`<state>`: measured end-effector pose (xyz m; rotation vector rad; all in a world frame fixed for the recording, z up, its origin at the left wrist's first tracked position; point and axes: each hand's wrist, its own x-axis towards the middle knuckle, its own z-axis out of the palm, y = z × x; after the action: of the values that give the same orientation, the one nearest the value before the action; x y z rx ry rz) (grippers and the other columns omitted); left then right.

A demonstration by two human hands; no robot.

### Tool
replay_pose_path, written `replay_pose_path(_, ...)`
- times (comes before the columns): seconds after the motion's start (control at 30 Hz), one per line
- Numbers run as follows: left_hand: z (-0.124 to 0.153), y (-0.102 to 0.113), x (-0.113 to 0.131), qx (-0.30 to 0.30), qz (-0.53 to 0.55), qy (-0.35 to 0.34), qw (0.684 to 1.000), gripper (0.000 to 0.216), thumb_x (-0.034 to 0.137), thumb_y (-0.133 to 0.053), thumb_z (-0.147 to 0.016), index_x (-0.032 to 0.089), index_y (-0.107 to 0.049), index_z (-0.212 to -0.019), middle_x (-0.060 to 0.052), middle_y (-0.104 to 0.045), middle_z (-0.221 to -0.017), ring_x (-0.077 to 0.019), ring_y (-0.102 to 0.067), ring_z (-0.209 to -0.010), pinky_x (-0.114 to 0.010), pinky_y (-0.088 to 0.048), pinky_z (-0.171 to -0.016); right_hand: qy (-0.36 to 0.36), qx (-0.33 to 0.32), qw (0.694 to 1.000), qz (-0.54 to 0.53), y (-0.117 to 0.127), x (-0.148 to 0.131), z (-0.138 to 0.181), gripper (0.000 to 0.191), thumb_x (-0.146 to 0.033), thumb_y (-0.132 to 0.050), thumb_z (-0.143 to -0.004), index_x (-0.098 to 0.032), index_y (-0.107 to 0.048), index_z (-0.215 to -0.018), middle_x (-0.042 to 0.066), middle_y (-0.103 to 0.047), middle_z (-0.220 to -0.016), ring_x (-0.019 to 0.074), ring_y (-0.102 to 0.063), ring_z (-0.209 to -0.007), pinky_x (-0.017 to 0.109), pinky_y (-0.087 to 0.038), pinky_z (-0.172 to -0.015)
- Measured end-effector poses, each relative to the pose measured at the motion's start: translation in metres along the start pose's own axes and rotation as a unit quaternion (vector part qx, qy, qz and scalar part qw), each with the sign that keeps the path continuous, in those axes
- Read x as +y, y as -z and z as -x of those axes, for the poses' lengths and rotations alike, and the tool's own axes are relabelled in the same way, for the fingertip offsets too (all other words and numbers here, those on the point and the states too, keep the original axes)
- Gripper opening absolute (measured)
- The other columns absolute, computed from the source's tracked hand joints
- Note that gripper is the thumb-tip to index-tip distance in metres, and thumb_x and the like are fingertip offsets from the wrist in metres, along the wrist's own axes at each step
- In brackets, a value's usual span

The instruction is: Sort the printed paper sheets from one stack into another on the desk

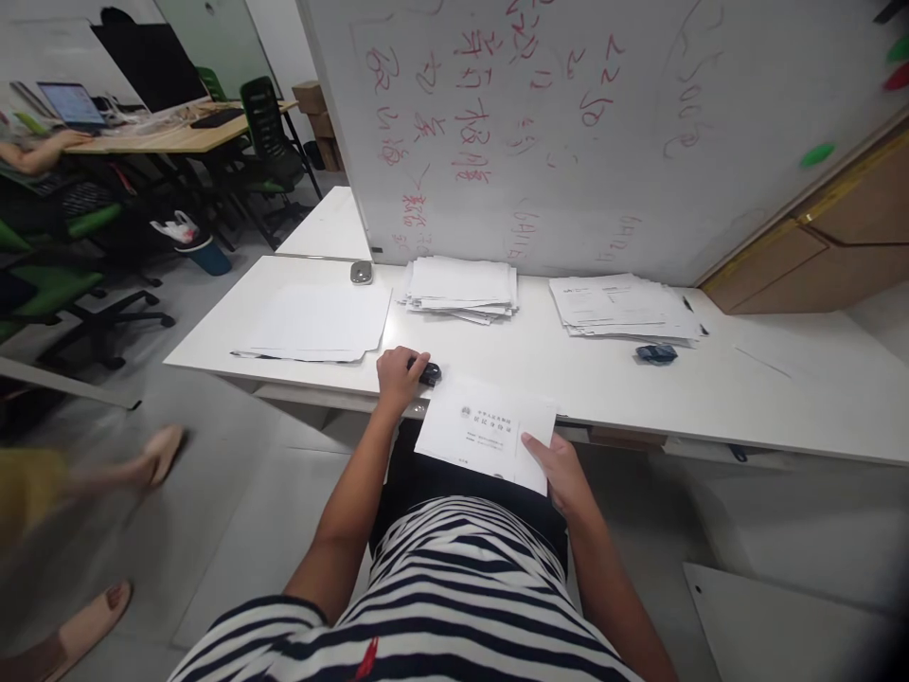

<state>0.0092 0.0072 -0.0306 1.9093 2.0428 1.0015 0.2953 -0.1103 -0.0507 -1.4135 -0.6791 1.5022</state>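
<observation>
My left hand point(399, 379) is closed around a small black stapler point(430, 372) at the front edge of the white desk point(483, 355). Most of the stapler is hidden by my fingers; only its rounded end shows. My right hand point(561, 471) grips printed papers point(490, 431) at their right side, thumb on top. The papers are tilted over my lap, their far edge close to the stapler; whether the two touch I cannot tell.
On the desk lie a sheet stack point(319, 322) at left, a thick paper pile point(461, 287) in the middle, and printed papers point(625, 308) at right beside a dark crumpled item point(656, 354). A whiteboard point(540, 142) stands behind. Someone's sandalled foot point(160, 455) shows at left.
</observation>
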Motion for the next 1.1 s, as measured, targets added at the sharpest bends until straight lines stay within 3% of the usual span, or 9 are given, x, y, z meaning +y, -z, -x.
replay_pose_path(0.33, 0.001, 0.002, 0.001, -0.009, 0.005, -0.003, 1.0, 0.034, 0.048, -0.047, -0.089, 0.022, -0.058, -0.071, -0.002, -0.064, -0.081, -0.0199, -0.054, -0.086, -0.036, -0.034, -0.082, 0.008, -0.057, 0.998, 0.039, -0.015, 0.001, -0.007, 0.05, -0.047, -0.079, -0.065, -0.017, -0.069, -0.104, 0.01, -0.071, -0.109, 0.0313, -0.067, -0.099, 0.047, -0.051, -0.092)
replay_pose_path(0.57, 0.006, 0.002, 0.007, 0.014, 0.006, -0.028, 0.999, 0.023, 0.04, -0.052, -0.086, 0.023, -0.058, -0.071, -0.002, -0.063, -0.077, -0.0204, -0.054, -0.084, -0.039, -0.035, -0.087, 0.027, -0.065, 0.997, 0.03, -0.025, 0.002, -0.007, 0.049, -0.048, -0.077, -0.066, -0.018, -0.069, -0.105, 0.009, -0.07, -0.112, 0.0301, -0.067, -0.102, 0.044, -0.052, -0.089)
replay_pose_path(0.9, 0.004, 0.0, 0.014, -0.048, -0.107, -0.035, 0.992, 0.014, 0.029, -0.049, -0.087, 0.021, -0.058, -0.078, -0.007, -0.065, -0.088, -0.0272, -0.052, -0.098, -0.042, -0.031, -0.086, 0.02, -0.055, 0.997, 0.047, -0.03, -0.005, -0.006, 0.049, -0.047, -0.079, -0.064, -0.016, -0.07, -0.1, 0.011, -0.071, -0.109, 0.0312, -0.067, -0.099, 0.048, -0.05, -0.092)
replay_pose_path(1.1, 0.007, 0.002, 0.01, -0.003, -0.087, -0.051, 0.995, 0.027, 0.036, -0.042, -0.091, 0.021, -0.057, -0.075, -0.005, -0.064, -0.079, -0.023, -0.054, -0.085, -0.039, -0.032, -0.079, 0.045, -0.078, 0.995, 0.034, -0.035, -0.008, -0.007, 0.047, -0.047, -0.077, -0.066, -0.018, -0.07, -0.101, 0.01, -0.072, -0.108, 0.0291, -0.069, -0.097, 0.044, -0.051, -0.09)
